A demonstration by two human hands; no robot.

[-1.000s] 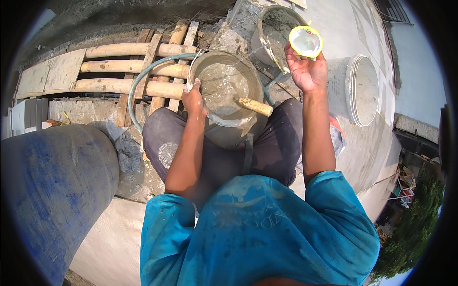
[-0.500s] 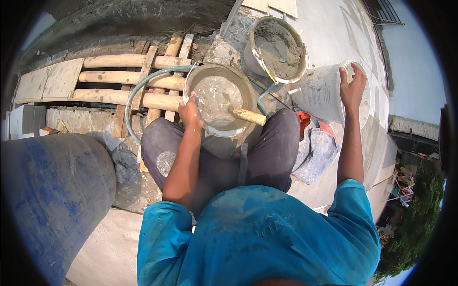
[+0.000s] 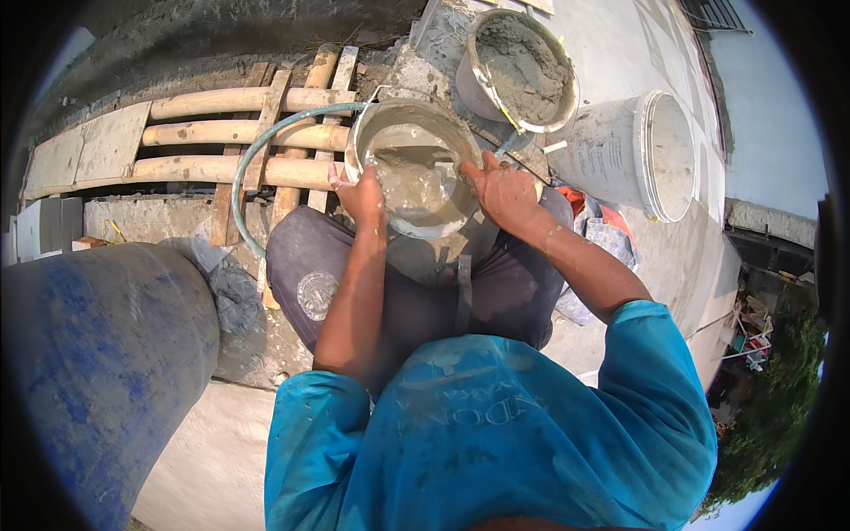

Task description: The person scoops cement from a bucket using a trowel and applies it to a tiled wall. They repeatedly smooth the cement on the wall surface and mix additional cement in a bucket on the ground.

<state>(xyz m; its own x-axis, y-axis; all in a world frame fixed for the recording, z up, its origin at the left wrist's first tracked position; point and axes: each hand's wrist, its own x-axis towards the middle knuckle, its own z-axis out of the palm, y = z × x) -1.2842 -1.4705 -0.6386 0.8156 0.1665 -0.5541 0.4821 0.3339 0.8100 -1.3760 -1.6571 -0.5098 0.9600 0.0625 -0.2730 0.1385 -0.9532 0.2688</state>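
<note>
**Both your hands on the mixing bucket job: left pinching the rim, right clenched on the tool handle**

Your left hand (image 3: 363, 199) is grasping the rim of the mixing bucket (image 3: 413, 113) at its left side, fingers outside the wall, thumb over the edge. Your right hand (image 3: 506, 195) is closed around the wooden-handled tool (image 3: 538, 188) at the bucket's right edge, back of the hand up. Most of the handle is covered; a pale end pokes out on the right, just past your hand. The tool's working end points left into the bucket; can't tell its exact shape.

Bucket sits directly between your two hands, just beyond your lap, with your knees either side. Wet grey mix (image 3: 416, 190) inside it, shiny, lumpy in places. Wire handle is flopped toward the far side.

Outward from there: second bucket (image 3: 469, 88) far right of yours, near it, heaped with stiffer grey mortar (image 3: 524, 71). White bucket (image 3: 606, 159) further right, past your right hand, apart from it. Red-and-grey sack (image 3: 611, 243) by your right knee.

Left side: blue-green hose (image 3: 239, 190) arcs from the bucket's far-left edge; can't tell if they touch. It crosses bamboo poles (image 3: 199, 168). Big blue-stained barrel (image 3: 111, 354) near left, well apart from your hands.
</note>
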